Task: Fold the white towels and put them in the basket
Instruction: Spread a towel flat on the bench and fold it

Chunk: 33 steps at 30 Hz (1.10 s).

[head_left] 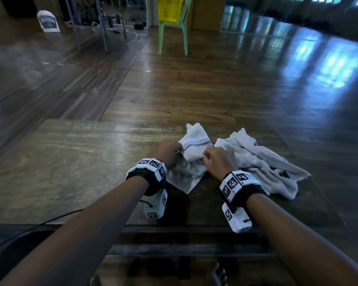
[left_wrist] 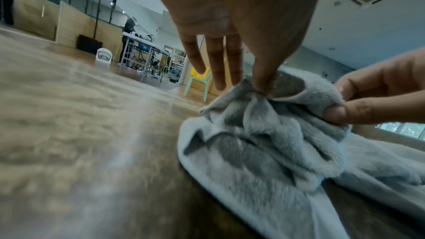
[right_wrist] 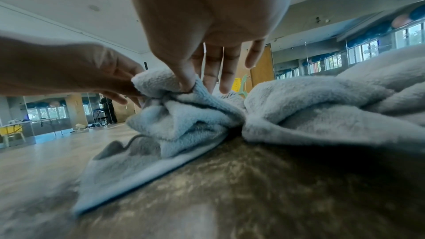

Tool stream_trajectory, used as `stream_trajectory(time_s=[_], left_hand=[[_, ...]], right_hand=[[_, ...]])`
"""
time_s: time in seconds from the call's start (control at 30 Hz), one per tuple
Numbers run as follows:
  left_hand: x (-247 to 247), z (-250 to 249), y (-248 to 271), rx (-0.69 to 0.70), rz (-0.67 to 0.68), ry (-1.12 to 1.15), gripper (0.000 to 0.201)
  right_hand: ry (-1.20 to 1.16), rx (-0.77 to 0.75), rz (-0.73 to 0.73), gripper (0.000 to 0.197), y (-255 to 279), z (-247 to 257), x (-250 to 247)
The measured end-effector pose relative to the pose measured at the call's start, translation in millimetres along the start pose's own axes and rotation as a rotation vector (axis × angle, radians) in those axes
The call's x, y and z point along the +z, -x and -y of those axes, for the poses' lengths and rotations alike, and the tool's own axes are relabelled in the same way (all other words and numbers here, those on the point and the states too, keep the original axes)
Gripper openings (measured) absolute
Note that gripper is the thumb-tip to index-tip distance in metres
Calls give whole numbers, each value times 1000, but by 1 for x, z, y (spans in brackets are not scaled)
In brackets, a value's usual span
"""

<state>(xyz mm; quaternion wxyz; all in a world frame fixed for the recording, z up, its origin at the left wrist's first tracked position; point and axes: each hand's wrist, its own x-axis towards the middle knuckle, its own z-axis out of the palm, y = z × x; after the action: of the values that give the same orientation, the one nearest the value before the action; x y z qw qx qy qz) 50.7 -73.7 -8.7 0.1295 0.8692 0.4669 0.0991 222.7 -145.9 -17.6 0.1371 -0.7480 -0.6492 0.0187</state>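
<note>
Two white towels lie crumpled on the wooden table [head_left: 81,162]. The near towel [head_left: 191,162], with a checked border stripe, is bunched between my hands. My left hand [head_left: 175,151] pinches its upper edge between thumb and forefinger [left_wrist: 261,86], its other fingers straight. My right hand [head_left: 207,156] pinches the same towel [right_wrist: 179,126] a little to the right, thumb [right_wrist: 186,84] against forefinger. The second towel [head_left: 262,162] sprawls untouched to the right [right_wrist: 322,108]. A yellow basket [head_left: 170,9] sits on a green chair [head_left: 174,36] far across the floor.
The table's left half is bare wood. A black cable [head_left: 39,221] runs along its near left edge. On the floor beyond stand a white fan [head_left: 48,21] and metal stand legs [head_left: 103,27]. A bare foot [head_left: 219,273] shows below the table.
</note>
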Motion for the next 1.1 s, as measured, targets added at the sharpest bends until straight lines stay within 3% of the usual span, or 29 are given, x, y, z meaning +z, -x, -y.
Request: stream_trajectory(time_s=[0.13,0.23,0.4,0.53,0.7,0.9,1.1], left_hand=[[-33,-1,0,73,-22,-5,21],[-70,-12,5,173,-43,160,19],[-128,-42,18,253,-260,272,15],[-168,-65,29,267,-320,262,13],[-212,-89,43,292,-387,186,14],[-244,-98,62,338,-447,44,13],[-259,-78,74,293,-335,-199,5]], right_hand=[[-64,5,-44,12,-2,-5,-33],[-77,-23,-98,13,-4,0,-69],[-209,-45,-263,10,5,28,-128],[-431,-16,-236,10,18,58,-158],[-463,-32,-191,37,33,82,-176],[-400,-20,-392,8,44,92,-194],[-570,-22,-410,14,35,84,-211]])
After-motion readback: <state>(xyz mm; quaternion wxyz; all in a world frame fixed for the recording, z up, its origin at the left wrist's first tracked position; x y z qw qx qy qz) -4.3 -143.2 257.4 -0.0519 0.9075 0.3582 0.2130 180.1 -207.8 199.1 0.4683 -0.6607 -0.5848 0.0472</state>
